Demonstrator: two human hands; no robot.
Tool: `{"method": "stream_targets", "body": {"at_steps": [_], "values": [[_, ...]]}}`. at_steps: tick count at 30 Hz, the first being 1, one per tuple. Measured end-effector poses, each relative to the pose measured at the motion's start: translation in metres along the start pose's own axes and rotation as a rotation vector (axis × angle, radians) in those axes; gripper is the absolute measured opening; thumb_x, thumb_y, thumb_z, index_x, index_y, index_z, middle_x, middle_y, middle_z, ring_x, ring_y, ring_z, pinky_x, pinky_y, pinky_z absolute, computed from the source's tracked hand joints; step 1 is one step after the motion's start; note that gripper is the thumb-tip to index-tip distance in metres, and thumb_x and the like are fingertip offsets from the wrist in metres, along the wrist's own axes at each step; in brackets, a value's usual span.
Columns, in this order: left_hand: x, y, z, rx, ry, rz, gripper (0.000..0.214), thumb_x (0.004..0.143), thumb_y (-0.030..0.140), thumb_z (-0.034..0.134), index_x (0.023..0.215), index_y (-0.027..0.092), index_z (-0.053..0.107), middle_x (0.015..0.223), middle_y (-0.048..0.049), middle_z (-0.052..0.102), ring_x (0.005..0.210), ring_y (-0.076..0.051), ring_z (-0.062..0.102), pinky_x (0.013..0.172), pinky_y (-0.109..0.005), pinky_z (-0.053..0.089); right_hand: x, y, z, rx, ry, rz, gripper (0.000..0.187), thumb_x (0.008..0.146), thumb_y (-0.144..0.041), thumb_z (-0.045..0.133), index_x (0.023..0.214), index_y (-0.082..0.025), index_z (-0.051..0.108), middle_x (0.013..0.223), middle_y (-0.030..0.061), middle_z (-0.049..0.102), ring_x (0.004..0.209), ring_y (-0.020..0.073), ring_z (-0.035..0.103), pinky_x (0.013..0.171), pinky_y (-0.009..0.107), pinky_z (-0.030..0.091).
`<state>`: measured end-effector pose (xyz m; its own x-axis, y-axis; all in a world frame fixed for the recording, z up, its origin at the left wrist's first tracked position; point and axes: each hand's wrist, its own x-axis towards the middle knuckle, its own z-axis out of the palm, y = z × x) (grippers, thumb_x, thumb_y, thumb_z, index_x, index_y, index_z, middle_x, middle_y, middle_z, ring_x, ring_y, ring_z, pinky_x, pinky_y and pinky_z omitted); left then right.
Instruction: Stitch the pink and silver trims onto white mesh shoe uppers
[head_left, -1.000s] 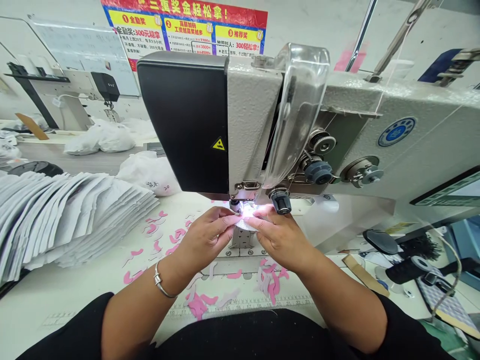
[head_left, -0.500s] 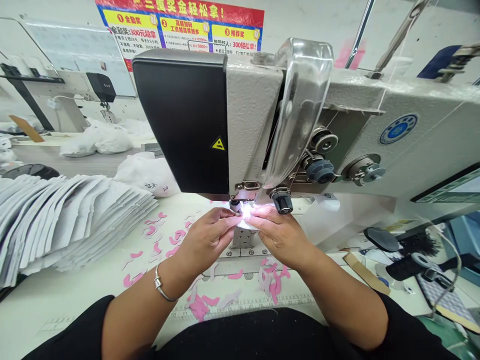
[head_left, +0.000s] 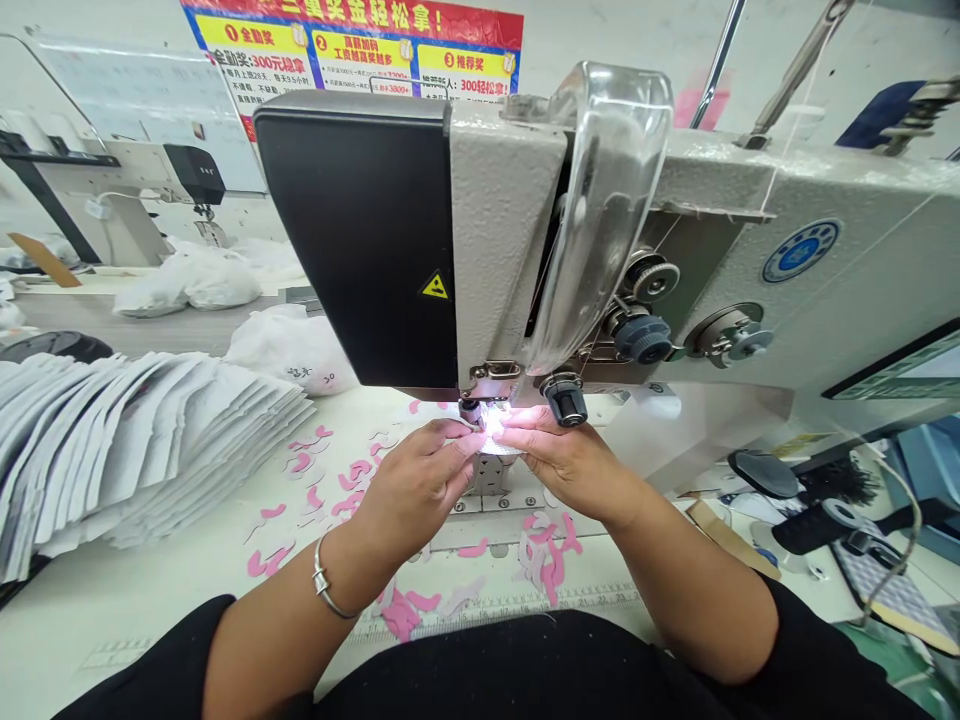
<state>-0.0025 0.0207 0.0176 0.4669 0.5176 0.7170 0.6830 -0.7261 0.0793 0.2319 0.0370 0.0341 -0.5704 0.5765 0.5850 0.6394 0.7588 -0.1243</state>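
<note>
My left hand (head_left: 417, 482) and my right hand (head_left: 561, 459) meet under the needle of a grey sewing machine (head_left: 525, 220). Both pinch a small white piece (head_left: 496, 446), lit brightly by the machine lamp, on the post below the presser foot. The fingertips of both hands press together on it. A silver bracelet (head_left: 324, 583) circles my left wrist. Pink and white cut shapes (head_left: 544, 553) lie scattered on the table in front of the machine.
A fanned stack of white cut pieces (head_left: 135, 440) lies at the left. White plastic bags (head_left: 292, 345) sit behind it. Another sewing machine (head_left: 150, 180) stands at the far left. Tools and a thread bobbin (head_left: 817, 525) lie at the right.
Both hands have shifted slightly up and toward the needle while keeping their pinch on the white piece. The view has tilted down a little.
</note>
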Motion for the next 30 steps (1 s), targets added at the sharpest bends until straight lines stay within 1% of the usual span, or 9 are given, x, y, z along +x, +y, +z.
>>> {"method": "stream_targets", "body": {"at_steps": [6, 11, 17, 25, 30], "values": [[0.0, -0.005, 0.001, -0.038, -0.027, -0.02, 0.031, 0.09, 0.013, 0.057, 0.119, 0.023, 0.063, 0.108, -0.0069, 0.066, 0.102, -0.02, 0.063, 0.083, -0.033, 0.058, 0.0, -0.005, 0.0, -0.018, 0.001, 0.009, 0.035, 0.094, -0.016, 0.052, 0.119, -0.035, 0.068, 0.1, 0.0012, 0.069, 0.095, 0.0181, 0.063, 0.086, 0.034, 0.052], [0.003, -0.011, 0.0, -0.115, -0.011, -0.028, 0.028, 0.091, 0.014, 0.058, 0.115, 0.025, 0.066, 0.107, -0.0054, 0.064, 0.098, -0.017, 0.065, 0.082, -0.031, 0.058, -0.003, -0.012, 0.005, -0.065, 0.036, -0.007, 0.034, 0.094, -0.013, 0.05, 0.119, -0.028, 0.066, 0.109, 0.0039, 0.07, 0.101, 0.0204, 0.063, 0.089, 0.037, 0.051], [0.008, -0.017, -0.002, -0.215, 0.011, -0.026, 0.027, 0.091, 0.014, 0.058, 0.112, 0.026, 0.068, 0.106, -0.0044, 0.064, 0.097, -0.016, 0.066, 0.086, -0.031, 0.058, -0.01, -0.021, 0.015, -0.153, 0.074, 0.032, 0.043, 0.09, -0.007, 0.05, 0.127, -0.028, 0.059, 0.117, 0.0026, 0.069, 0.104, 0.0202, 0.062, 0.094, 0.038, 0.047], [0.007, -0.019, -0.001, -0.259, 0.018, -0.045, 0.023, 0.091, 0.014, 0.058, 0.108, 0.025, 0.07, 0.106, -0.0046, 0.064, 0.096, -0.015, 0.067, 0.085, -0.029, 0.058, -0.009, -0.03, 0.016, -0.218, 0.11, 0.038, 0.037, 0.091, -0.01, 0.05, 0.124, -0.024, 0.06, 0.117, 0.0053, 0.069, 0.102, 0.0214, 0.062, 0.088, 0.038, 0.044], [0.007, -0.024, 0.0, -0.282, 0.01, -0.031, 0.023, 0.09, 0.013, 0.06, 0.108, 0.024, 0.069, 0.109, -0.0052, 0.065, 0.1, -0.016, 0.066, 0.087, -0.03, 0.058, -0.008, -0.038, 0.014, -0.227, 0.074, 0.059, 0.038, 0.092, -0.011, 0.048, 0.127, -0.022, 0.057, 0.116, 0.0054, 0.069, 0.103, 0.0219, 0.06, 0.086, 0.039, 0.043]]}}
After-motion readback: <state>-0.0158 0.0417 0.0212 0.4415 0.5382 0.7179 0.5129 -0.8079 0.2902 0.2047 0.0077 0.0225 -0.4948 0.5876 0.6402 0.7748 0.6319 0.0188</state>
